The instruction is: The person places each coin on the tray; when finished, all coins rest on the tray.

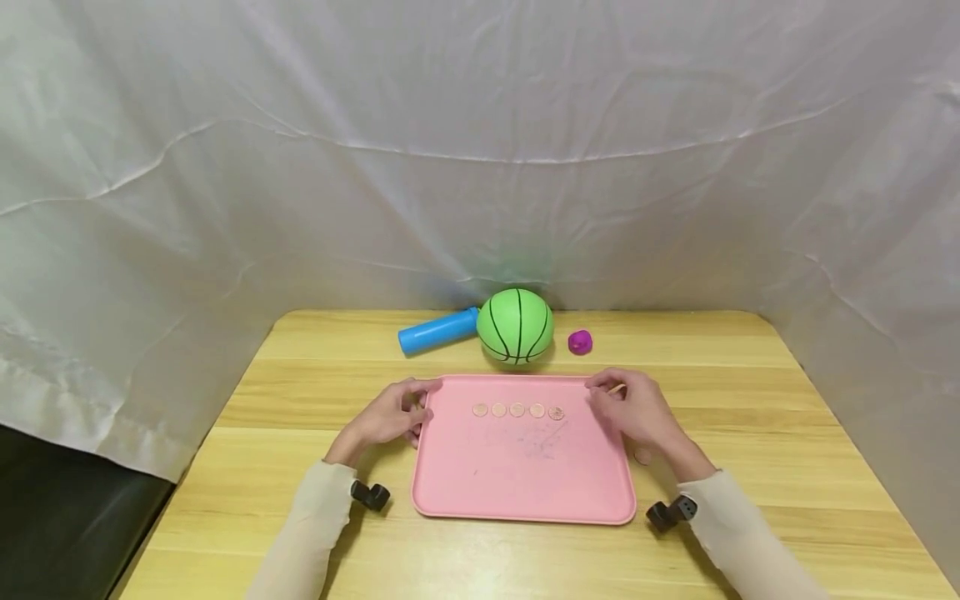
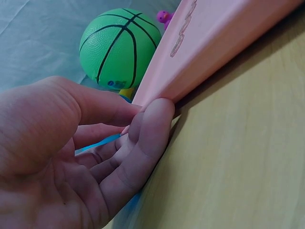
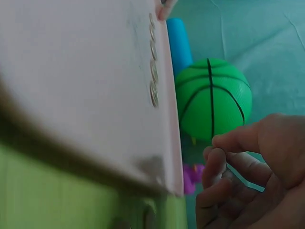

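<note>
Pink tray [image 1: 517, 492] bears five discs [image 1: 517, 410], their markings too small to read.

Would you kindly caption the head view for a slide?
Left hand gripping a pink tray, right hand near its far corner, five coin-like discs lined up between.

The left hand [image 2: 62, 157] pinched a pink tray [image 2: 209, 47] at its edge. Round discs [image 2: 177, 46] lay in a row on it. Past the rim, a green ball [image 2: 116, 50] with black lines sat near a small purple toy [image 2: 164, 17]; the surface [image 2: 248, 143] was pale wood.
</note>
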Demonstrator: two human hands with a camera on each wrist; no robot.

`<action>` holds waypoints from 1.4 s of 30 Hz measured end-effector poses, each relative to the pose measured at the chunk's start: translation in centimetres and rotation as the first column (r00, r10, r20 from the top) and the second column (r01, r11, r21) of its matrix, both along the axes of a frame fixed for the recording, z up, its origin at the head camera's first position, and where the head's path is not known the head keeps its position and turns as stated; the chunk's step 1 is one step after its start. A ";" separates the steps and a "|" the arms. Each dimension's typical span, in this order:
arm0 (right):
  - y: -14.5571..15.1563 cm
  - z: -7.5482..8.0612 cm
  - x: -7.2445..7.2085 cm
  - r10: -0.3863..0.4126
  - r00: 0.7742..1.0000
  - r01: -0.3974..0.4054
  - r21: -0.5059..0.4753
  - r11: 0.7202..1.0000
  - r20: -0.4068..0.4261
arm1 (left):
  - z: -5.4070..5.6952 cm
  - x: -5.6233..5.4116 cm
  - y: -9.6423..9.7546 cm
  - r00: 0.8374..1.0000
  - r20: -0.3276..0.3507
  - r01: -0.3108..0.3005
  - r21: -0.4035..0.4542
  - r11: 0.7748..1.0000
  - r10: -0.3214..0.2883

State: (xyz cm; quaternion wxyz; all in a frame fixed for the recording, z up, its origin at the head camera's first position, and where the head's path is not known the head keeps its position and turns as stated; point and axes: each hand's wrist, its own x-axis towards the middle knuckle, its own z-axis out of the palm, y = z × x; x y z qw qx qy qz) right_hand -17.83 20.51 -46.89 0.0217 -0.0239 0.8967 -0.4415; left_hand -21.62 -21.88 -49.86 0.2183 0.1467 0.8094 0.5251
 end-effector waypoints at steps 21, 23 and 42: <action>5.6 -0.8 1.1 0.171 0.985 -0.165 0.124 0.978 -0.038 | -0.1 0.1 -0.3 1.000 -0.005 -0.004 0.006 1.000 0.004; 5.7 -1.1 1.2 0.199 0.979 -0.194 0.138 0.971 -0.030 | -0.2 0.2 -0.3 1.000 -0.004 -0.001 0.005 1.000 0.001; 6.2 -0.9 0.0 0.337 0.941 -0.338 0.209 0.918 0.040 | 0.0 -0.1 0.1 1.000 -0.006 0.013 0.018 1.000 -0.012</action>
